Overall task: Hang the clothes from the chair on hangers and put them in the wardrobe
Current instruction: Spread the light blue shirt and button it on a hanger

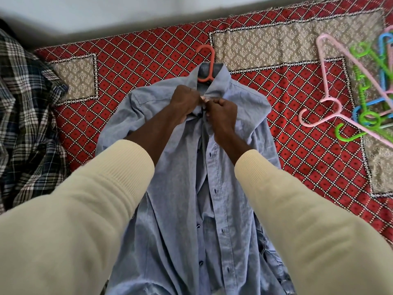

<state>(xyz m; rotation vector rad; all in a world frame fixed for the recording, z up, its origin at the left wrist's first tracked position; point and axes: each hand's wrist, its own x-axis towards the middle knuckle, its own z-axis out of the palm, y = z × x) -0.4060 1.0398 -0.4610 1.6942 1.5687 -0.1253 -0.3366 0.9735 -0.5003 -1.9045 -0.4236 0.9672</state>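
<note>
Both hands, left hand (185, 101) and right hand (221, 112), pinching the placket of a light-blue button-up cotton shirt (191, 188), lying mid-frame on a red patterned bedspread (131, 54), salmon plastic hanger (207, 62) poking from its collar.

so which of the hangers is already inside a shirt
The coral-red hanger: only its hook pokes out of the collar of the blue shirt that both hands grip. The pink, green and blue hangers lie bare in a pile on the bedspread, far right.

One blue shirt (180, 177), one plaid shirt (23, 99), one coral hanger (207, 64), two hands; the loose hangers (361, 86) overlap too much to count
</note>
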